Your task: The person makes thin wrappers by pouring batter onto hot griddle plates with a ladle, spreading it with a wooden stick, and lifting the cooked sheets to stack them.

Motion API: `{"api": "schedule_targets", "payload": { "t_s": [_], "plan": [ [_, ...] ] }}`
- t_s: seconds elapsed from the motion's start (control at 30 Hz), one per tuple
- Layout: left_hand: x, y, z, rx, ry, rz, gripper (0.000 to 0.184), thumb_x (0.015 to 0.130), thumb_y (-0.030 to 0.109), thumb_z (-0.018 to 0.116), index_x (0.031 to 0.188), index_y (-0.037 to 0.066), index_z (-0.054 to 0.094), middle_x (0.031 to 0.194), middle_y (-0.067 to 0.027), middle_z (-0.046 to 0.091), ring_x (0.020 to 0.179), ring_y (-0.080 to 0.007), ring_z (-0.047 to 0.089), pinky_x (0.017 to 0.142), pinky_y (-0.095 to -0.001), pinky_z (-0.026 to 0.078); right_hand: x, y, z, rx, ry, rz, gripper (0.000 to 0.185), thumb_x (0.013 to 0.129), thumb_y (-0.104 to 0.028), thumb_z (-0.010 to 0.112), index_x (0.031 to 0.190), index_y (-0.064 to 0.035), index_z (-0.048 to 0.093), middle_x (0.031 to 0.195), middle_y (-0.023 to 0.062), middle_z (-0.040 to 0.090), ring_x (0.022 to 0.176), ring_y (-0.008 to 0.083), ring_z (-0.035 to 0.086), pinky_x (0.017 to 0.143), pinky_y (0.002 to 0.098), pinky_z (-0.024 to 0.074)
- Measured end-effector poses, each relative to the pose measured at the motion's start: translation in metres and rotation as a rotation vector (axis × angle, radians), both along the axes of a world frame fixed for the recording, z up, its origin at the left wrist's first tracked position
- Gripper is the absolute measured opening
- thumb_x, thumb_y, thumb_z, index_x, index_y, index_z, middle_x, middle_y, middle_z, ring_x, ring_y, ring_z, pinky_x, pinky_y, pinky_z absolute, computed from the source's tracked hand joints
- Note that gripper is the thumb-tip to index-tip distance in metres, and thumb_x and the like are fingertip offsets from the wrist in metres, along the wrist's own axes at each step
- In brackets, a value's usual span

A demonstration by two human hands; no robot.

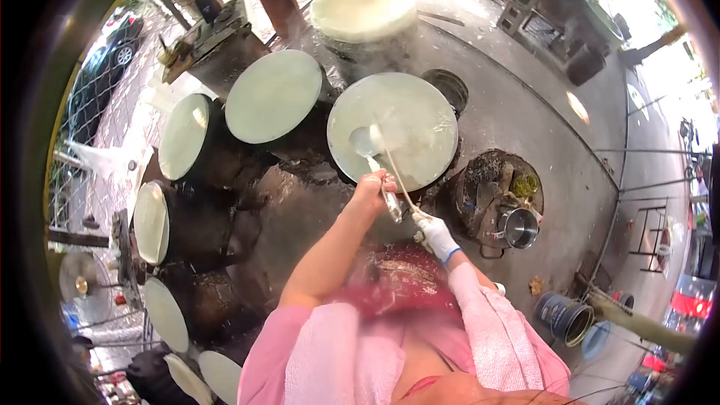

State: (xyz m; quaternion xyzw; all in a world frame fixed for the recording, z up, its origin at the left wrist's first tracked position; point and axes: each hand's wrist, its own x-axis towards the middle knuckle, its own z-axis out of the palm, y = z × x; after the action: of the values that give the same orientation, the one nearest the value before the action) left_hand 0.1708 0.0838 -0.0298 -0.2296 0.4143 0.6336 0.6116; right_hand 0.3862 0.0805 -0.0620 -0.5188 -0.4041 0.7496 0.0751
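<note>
My bare left hand [373, 187] is wrapped round the handle of a ladle [362, 142]. The ladle's bowl lies over a large round pale griddle-like disc [346, 109], though I cannot tell whether it touches. In a white glove with a blue cuff, my right hand [436, 236] grips a long thin stick [395, 169]. The stick's white, thicker end is beside the ladle bowl on the disc. Both tools reach in from the disc's near edge.
Several similar round discs stand in an arc, including one at left [274, 96] and one behind [364, 7]. A steel pot [519, 228] sits on a round stand [472, 214] to the right. A metal bucket [564, 319] stands lower right. Steam hangs around.
</note>
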Motion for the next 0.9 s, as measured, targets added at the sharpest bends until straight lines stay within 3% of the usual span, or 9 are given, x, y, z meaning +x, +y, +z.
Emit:
{"api": "schedule_targets", "payload": {
  "t_s": [0.1, 0.17, 0.23, 0.33, 0.43, 0.5, 0.57, 0.67, 0.9],
  "plan": [
    [-0.01, -0.031, 0.022, 0.141, 0.014, 0.06, 0.01, 0.101, 0.009, 0.043, 0.103, -0.001, 0.046, 0.069, 0.0001, 0.042, 0.048, -0.0085, 0.041, 0.041, -0.0249, 0.034, 0.004, 0.006, 0.015, -0.044, 0.039, 0.001, 0.028, 0.095, -0.032, 0.064, 0.118, -0.0177, 0.068, 0.061, -0.0029, 0.054, 0.04, 0.0063, 0.039, 0.037, 0.0232, 0.0299],
    [-0.05, -0.096, -0.006, 0.736, -0.17, 0.066, 0.019, 0.103, 0.014, 0.041, 0.109, -0.004, 0.046, 0.066, 0.0014, 0.042, 0.043, -0.0054, 0.039, 0.039, -0.0214, 0.03, 0.019, 0.025, 0.017, 0.103, 0.013, -0.043, 0.026, 0.095, -0.032, 0.064, 0.115, -0.0174, 0.069, 0.061, -0.0036, 0.053, 0.04, 0.0061, 0.04, 0.038, 0.0231, 0.0302],
    [-0.046, -0.148, 0.034, 0.906, -0.484, 0.145, 0.026, 0.105, 0.019, 0.036, 0.109, -0.005, 0.046, 0.063, 0.0028, 0.041, 0.037, -0.0032, 0.036, 0.036, -0.0202, 0.027, 0.027, 0.051, 0.004, 0.085, -0.136, -0.193, 0.035, 0.094, -0.032, 0.065, 0.125, -0.0161, 0.066, 0.067, -0.005, 0.055, 0.049, 0.0045, 0.045, 0.043, 0.0233, 0.0355],
    [-0.047, -0.195, 0.075, 0.726, -0.113, 0.113, 0.032, 0.107, 0.023, 0.031, 0.11, -0.007, 0.044, 0.061, 0.0021, 0.042, 0.032, -0.0046, 0.036, 0.034, -0.0213, 0.025, 0.026, 0.032, -0.065, 0.522, -0.132, 0.007, 0.038, 0.094, -0.031, 0.065, 0.129, -0.0163, 0.064, 0.071, -0.0105, 0.051, 0.052, 0.0022, 0.043, 0.046, 0.0199, 0.0365],
    [-0.07, -0.235, 0.11, 0.78, -0.36, 0.309, 0.034, 0.107, 0.022, 0.033, 0.111, -0.01, 0.041, 0.062, 0.001, 0.043, 0.032, -0.0049, 0.04, 0.032, -0.021, 0.025, 0.002, -0.011, -0.025, 0.472, -0.081, 0.317, 0.044, 0.094, -0.026, 0.064, 0.135, -0.011, 0.058, 0.079, -0.0077, 0.058, 0.059, 0.0049, 0.049, 0.054, 0.0235, 0.0434],
    [-0.094, -0.282, 0.11, 0.823, -0.336, 0.229, 0.033, 0.106, 0.024, 0.036, 0.113, -0.005, 0.048, 0.064, 0.006, 0.04, 0.035, -0.0021, 0.035, 0.039, -0.0208, 0.027, -0.017, -0.032, 0.001, 0.532, -0.03, 0.141, 0.043, 0.095, -0.024, 0.064, 0.135, -0.0102, 0.058, 0.084, -0.0066, 0.062, 0.064, 0.0043, 0.052, 0.058, 0.0231, 0.0453],
    [-0.112, -0.344, 0.111, 0.515, 0.116, 0.181, 0.031, 0.105, 0.026, 0.039, 0.113, -0.001, 0.052, 0.064, 0.0066, 0.039, 0.035, -0.0032, 0.033, 0.039, -0.0212, 0.026, -0.048, -0.052, -0.01, 0.785, -0.331, 0.112, 0.047, 0.095, -0.024, 0.064, 0.137, -0.0076, 0.055, 0.095, -0.0029, 0.066, 0.072, 0.004, 0.055, 0.066, 0.0221, 0.0475],
    [-0.154, -0.435, 0.098, 0.718, 0.052, 0.274, 0.032, 0.105, 0.03, 0.041, 0.111, 0.003, 0.055, 0.064, 0.0058, 0.043, 0.038, -0.0044, 0.033, 0.041, -0.0223, 0.026, -0.181, -0.151, -0.044, 0.794, -0.056, 0.304, 0.05, 0.094, -0.027, 0.064, 0.138, -0.008, 0.053, 0.095, 0.0004, 0.068, 0.074, 0.0073, 0.058, 0.067, 0.0251, 0.0487],
    [-0.204, -0.638, 0.11, 0.158, 0.41, 0.658, 0.032, 0.105, 0.032, 0.041, 0.106, 0.004, 0.055, 0.059, 0.0083, 0.039, 0.033, -0.0041, 0.032, 0.04, -0.0236, 0.026, -0.369, -0.242, -0.015, 0.905, 0.43, 0.789, 0.057, 0.092, -0.034, 0.065, 0.14, -0.0088, 0.051, 0.098, 0.0081, 0.071, 0.078, 0.0151, 0.065, 0.071, 0.0322, 0.0515]
  ]
}}
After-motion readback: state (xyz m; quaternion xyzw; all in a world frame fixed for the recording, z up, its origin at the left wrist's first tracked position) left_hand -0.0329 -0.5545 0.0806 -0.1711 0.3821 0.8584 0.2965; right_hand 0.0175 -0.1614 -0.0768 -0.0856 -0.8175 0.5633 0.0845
